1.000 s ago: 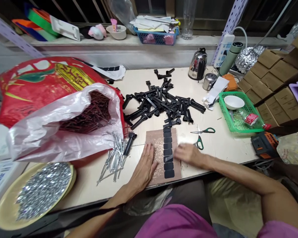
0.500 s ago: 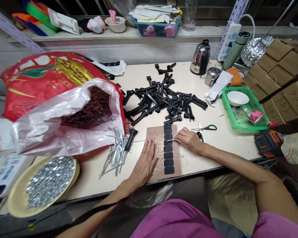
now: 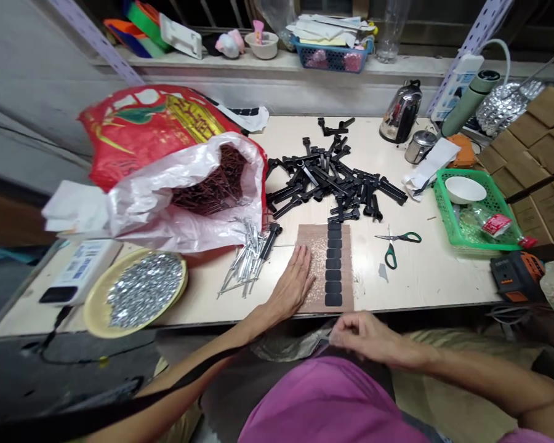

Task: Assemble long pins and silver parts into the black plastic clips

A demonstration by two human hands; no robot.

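My left hand (image 3: 293, 285) lies flat and open on a brown board (image 3: 346, 237) at the table's front edge, its fingers stretched over the board's speckled left part. A column of black oblong pads (image 3: 333, 263) runs down the board's middle. My right hand (image 3: 368, 337) is off the table, close to my lap below the board, with fingers curled together; what they hold, if anything, is too small to make out. A heap of black plastic parts (image 3: 332, 181) lies just behind the board. Loose silver pins (image 3: 245, 260) lie left of my left hand.
Green-handled scissors (image 3: 394, 245) lie right of the board. A red bag with a white liner (image 3: 175, 166) holds dark rods at left. A yellow plate (image 3: 92, 304) carries silver bits. A green basket (image 3: 443, 206), kettle (image 3: 400, 112) and cardboard boxes (image 3: 540, 154) stand at right.
My right hand has left the black pads on the board and drawn back off the table toward my lap. The left hand stays flat on the board. The view shifted left.
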